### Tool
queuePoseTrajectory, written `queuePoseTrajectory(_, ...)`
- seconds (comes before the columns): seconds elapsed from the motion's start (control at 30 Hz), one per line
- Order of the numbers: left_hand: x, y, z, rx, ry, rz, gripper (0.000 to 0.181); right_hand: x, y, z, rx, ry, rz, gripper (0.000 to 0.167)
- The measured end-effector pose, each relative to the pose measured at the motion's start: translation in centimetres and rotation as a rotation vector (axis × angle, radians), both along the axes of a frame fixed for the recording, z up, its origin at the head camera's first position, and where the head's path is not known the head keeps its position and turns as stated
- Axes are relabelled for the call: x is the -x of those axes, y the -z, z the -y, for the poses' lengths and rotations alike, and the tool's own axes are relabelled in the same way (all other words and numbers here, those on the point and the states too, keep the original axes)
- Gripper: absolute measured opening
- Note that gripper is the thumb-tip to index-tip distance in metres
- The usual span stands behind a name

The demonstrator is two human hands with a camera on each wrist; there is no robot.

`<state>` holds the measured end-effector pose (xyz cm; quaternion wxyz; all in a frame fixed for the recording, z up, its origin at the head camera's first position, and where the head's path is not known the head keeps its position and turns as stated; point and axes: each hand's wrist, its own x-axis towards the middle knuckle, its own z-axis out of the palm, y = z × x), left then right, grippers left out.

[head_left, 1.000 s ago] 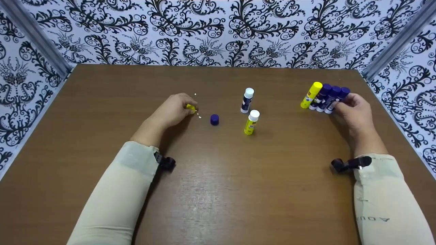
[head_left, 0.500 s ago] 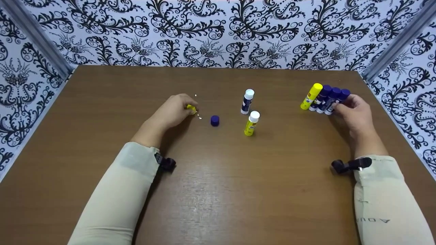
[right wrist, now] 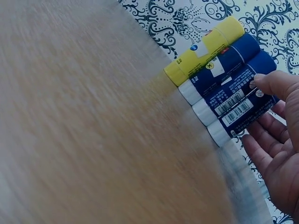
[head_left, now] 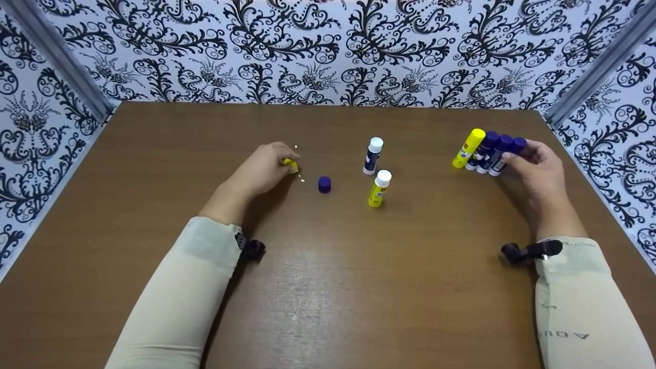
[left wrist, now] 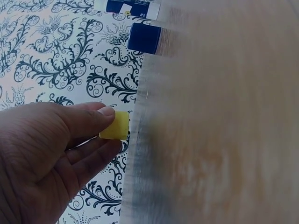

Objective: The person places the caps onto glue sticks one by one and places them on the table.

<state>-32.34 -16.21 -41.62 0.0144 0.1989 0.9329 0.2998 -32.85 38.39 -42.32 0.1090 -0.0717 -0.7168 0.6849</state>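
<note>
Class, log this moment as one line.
left hand: pinches yellow cap; right hand: grips end of glue-stick row; purple cap: on table

Left side of tabletop: left hand, held cap between its fingers. Crumbs just right of that hand, then loose cap. Mid-tabletop, right of loose cap: rear glue stick, front glue stick before it, slightly right, apart. Far right: row of four glue sticks, side by side, right hand at its right end. Wall behind everything.
</note>
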Motion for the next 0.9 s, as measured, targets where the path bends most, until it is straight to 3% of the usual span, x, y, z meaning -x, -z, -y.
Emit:
queuePoseTrajectory(0.17, -0.1, -0.1, 0.0, 0.005, 0.007, -0.020, 0.030, 0.1, -0.1, 0.0, -0.002, 0.021, -0.007, 0.034)
queuePoseTrajectory(0.63, -0.9, -0.9, 0.3, -0.039, -0.003, -0.039, 0.030, 0.2, -0.8, 0.3, 0.193, 0.077, -0.132, 0.035)
queuePoseTrajectory(0.9, -1.4, -1.4, 0.4, -0.033, -0.012, -0.040, 0.030, 0.5, -1.2, 0.3, 0.233, 0.129, -0.188, 0.038)
